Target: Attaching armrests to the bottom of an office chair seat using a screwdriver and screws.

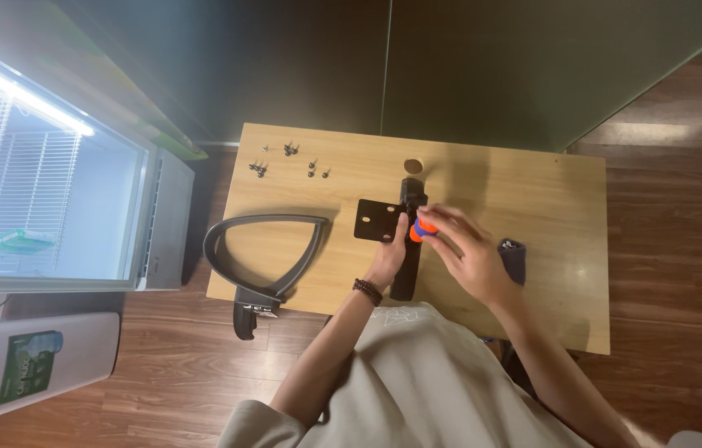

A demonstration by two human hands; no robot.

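My right hand [464,247] grips an orange and blue screwdriver handle [421,230], held over a black bar-shaped part [406,265] that lies on the wooden table [533,207]. My left hand [391,253] rests on that bar, right beside a black flat metal plate [376,220] with holes. The plate sits against the bar's left side near its far end. The screwdriver's tip is hidden by my fingers.
A black looped armrest [261,249] lies at the table's left, overhanging the near edge. Several small dark screws [289,162] are scattered at the far left corner. A small dark object [514,255] lies right of my right hand. A lit glass-door fridge [44,191] stands left of the table.
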